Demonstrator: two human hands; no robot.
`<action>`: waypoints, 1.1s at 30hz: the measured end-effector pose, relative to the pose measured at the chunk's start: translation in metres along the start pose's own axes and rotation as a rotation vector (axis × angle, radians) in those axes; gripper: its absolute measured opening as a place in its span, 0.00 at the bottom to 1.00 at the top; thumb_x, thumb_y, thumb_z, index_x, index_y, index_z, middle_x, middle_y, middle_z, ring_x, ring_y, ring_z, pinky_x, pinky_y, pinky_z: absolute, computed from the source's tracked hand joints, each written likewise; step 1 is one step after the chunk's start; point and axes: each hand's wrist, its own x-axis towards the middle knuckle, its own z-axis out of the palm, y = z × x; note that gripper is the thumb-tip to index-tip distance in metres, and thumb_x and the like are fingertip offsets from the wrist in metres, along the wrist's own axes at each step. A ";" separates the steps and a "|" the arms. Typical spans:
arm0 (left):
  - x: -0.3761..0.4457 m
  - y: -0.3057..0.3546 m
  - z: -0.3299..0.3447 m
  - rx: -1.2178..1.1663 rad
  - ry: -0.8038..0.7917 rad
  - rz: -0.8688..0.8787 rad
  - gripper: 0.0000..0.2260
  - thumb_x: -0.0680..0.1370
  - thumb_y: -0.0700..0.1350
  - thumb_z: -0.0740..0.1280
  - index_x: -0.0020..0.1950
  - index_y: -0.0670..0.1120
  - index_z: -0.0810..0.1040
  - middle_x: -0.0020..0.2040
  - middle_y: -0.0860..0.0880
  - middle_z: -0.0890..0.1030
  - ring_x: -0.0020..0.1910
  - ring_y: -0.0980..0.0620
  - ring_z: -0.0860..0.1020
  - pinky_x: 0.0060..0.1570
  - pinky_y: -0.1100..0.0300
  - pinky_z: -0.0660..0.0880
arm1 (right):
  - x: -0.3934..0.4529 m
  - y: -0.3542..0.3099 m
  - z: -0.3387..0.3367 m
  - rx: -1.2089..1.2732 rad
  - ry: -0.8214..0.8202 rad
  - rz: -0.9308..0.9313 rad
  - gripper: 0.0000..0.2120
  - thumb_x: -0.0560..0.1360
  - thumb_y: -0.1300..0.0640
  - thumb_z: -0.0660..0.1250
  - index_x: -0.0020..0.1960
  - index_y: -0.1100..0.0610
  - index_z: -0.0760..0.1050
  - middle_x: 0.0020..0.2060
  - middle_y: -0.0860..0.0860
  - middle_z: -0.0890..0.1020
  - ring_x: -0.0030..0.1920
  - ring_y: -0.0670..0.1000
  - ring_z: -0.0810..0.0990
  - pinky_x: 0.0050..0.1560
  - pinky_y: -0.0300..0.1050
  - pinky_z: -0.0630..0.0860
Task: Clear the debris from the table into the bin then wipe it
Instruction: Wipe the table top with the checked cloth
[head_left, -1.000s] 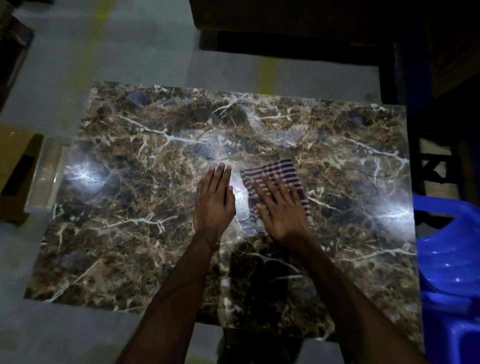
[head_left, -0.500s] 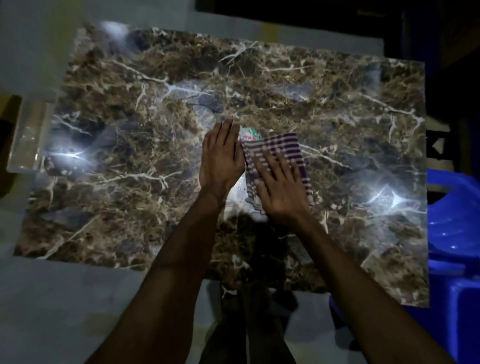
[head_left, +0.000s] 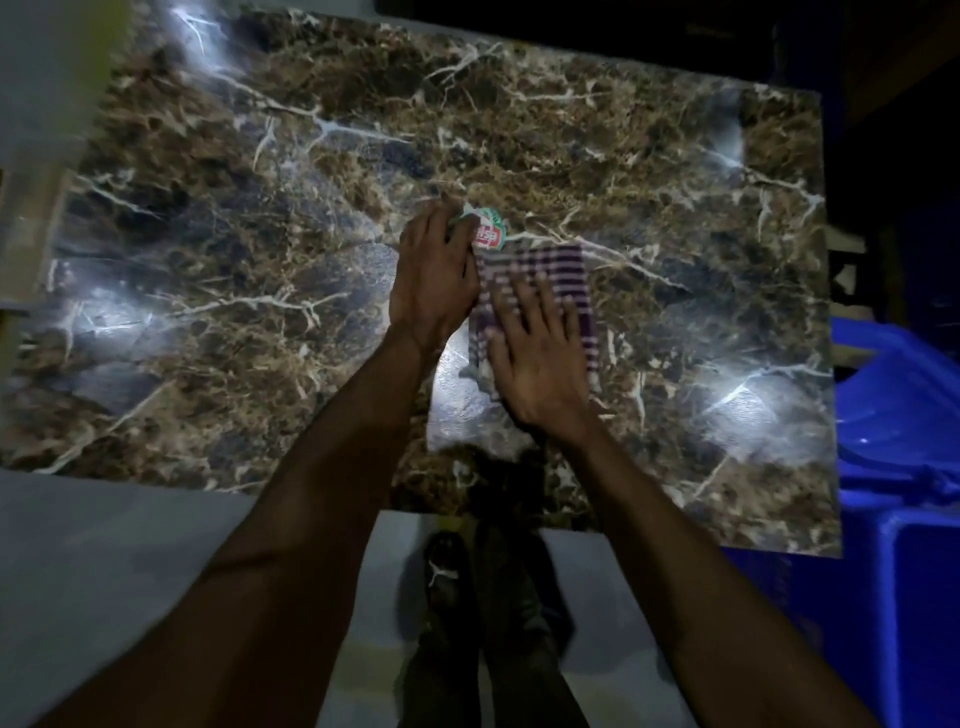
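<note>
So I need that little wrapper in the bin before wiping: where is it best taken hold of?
Probably by the wrapper's free right-hand edge, coming from the far side. It lies flat on the table, its left part under the left hand's fingertips and its near edge against the striped cloth, so only the far and right edges look open to a pinch.

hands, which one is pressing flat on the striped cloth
The right hand, spread flat on the purple-and-white striped cloth; the left hand instead touches the small printed wrapper.
</note>
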 end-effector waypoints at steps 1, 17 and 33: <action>-0.003 0.002 -0.002 -0.004 -0.009 -0.006 0.17 0.82 0.42 0.61 0.70 0.41 0.76 0.70 0.39 0.75 0.70 0.38 0.72 0.71 0.42 0.67 | -0.014 0.003 -0.002 0.005 -0.024 -0.011 0.27 0.87 0.45 0.47 0.85 0.47 0.51 0.84 0.50 0.50 0.84 0.55 0.46 0.82 0.60 0.47; -0.153 0.028 -0.031 -0.006 -0.161 -0.039 0.23 0.86 0.46 0.55 0.82 0.45 0.61 0.83 0.44 0.60 0.82 0.44 0.57 0.80 0.44 0.55 | -0.077 -0.002 -0.008 -0.021 -0.099 -0.038 0.27 0.87 0.44 0.45 0.85 0.45 0.46 0.84 0.48 0.48 0.84 0.53 0.44 0.82 0.58 0.45; -0.175 0.035 -0.039 0.014 -0.110 -0.069 0.22 0.85 0.45 0.58 0.80 0.44 0.68 0.81 0.44 0.65 0.80 0.45 0.62 0.79 0.48 0.54 | -0.090 -0.025 0.008 -0.007 -0.033 -0.007 0.27 0.87 0.46 0.47 0.85 0.45 0.46 0.84 0.48 0.48 0.84 0.53 0.44 0.82 0.60 0.47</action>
